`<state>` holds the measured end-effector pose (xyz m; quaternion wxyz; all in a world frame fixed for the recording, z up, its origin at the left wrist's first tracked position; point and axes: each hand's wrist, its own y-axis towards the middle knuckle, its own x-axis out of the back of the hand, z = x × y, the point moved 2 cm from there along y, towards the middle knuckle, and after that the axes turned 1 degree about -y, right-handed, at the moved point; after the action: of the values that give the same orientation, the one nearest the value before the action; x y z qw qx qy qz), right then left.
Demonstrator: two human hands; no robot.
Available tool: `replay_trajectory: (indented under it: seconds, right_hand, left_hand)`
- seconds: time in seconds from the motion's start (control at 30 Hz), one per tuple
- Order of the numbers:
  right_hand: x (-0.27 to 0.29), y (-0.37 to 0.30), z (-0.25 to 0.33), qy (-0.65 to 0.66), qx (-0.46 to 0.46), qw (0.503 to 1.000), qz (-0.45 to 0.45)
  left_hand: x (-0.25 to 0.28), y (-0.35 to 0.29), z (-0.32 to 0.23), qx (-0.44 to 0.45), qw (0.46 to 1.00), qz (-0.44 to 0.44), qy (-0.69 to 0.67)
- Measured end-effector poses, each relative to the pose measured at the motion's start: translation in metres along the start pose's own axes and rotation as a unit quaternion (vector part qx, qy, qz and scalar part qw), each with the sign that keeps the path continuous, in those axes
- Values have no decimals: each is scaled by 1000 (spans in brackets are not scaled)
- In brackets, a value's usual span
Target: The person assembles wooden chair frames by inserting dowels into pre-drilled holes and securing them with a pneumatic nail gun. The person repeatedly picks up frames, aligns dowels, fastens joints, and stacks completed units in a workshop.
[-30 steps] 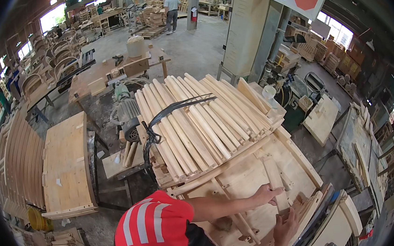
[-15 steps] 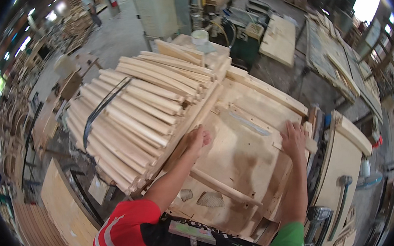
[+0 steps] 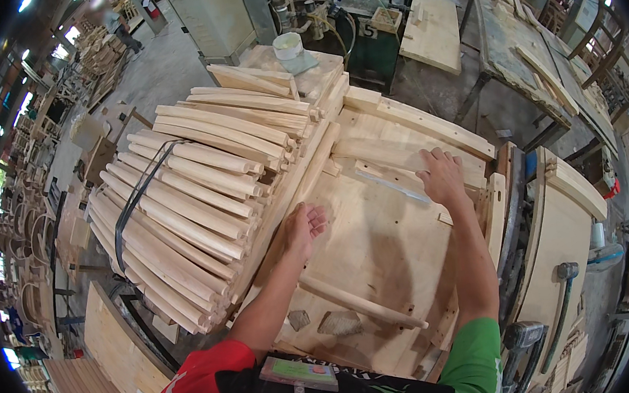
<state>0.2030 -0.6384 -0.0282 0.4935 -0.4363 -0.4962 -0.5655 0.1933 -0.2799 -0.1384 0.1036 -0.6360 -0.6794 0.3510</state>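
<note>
My left hand (image 3: 307, 225) is loose and empty beside the worktop's (image 3: 363, 244) left edge, my right hand (image 3: 441, 176) over a slat (image 3: 381, 149) near the far edge, grip unclear, the rods (image 3: 195, 199) banded probably against rolling

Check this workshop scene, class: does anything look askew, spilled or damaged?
Slightly askew: the pale, rounded wooden rods, piled left under a thin black strap, fan out, ends uneven. No spill or breakage stands out.
</note>
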Motion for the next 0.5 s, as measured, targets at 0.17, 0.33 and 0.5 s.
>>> replay_trajectory:
  seconds: [0.17,0.33,0.5]
  right_hand:
    - [-7,0,-4,52,-11,999,-8]
    - [-32,-10,-15,115,-44,992,-22]
    - [-57,-12,-18,164,-42,982,-82]
  left_hand:
    - [0,-1,1,2,1000,4,-7]
    - [-3,-2,3,-2,1000,2,-4]
    - [-2,-5,3,-18,1000,2,10]
